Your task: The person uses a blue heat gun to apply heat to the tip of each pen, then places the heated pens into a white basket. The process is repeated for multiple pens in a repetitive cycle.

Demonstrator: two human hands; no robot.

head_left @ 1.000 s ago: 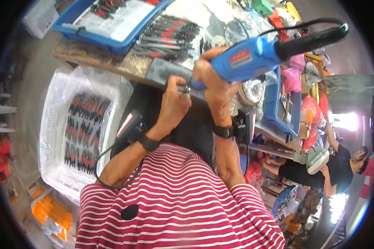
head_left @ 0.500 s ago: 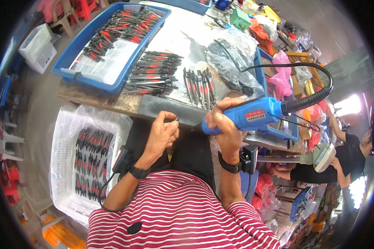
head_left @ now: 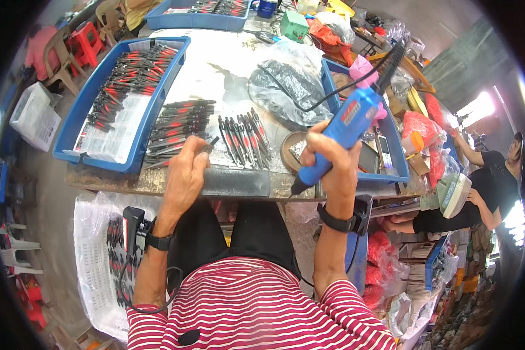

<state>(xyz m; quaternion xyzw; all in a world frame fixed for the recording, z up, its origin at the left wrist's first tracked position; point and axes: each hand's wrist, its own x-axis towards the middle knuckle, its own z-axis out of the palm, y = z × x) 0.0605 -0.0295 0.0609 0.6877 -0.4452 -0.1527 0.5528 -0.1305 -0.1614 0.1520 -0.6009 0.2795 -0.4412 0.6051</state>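
Observation:
My right hand (head_left: 337, 156) is wrapped round a blue electric screwdriver (head_left: 350, 123) with a black cord. Its dark tip slants down toward the table's front edge. My left hand (head_left: 185, 175) reaches over the near end of a stack of black-and-red pens (head_left: 184, 119), fingers pinched. The dark end of a pen (head_left: 214, 141) pokes out by its fingertips; the rest is hidden by the hand. Between my hands, a smaller group of pens (head_left: 243, 139) lies side by side on the table.
A blue tray (head_left: 64, 143) of pens stands at the left, another blue tray (head_left: 198, 22) at the back. Bagged dark parts (head_left: 289, 87), a round dish (head_left: 291, 153) and a blue bin (head_left: 385, 176) crowd the right. A white crate (head_left: 90, 262) sits below left; a person (head_left: 496, 186) is at far right.
My left hand has moved forward and left from in front of the table edge to the pen stack. The screwdriver has tilted more upright, its tip lower. The view has shifted.

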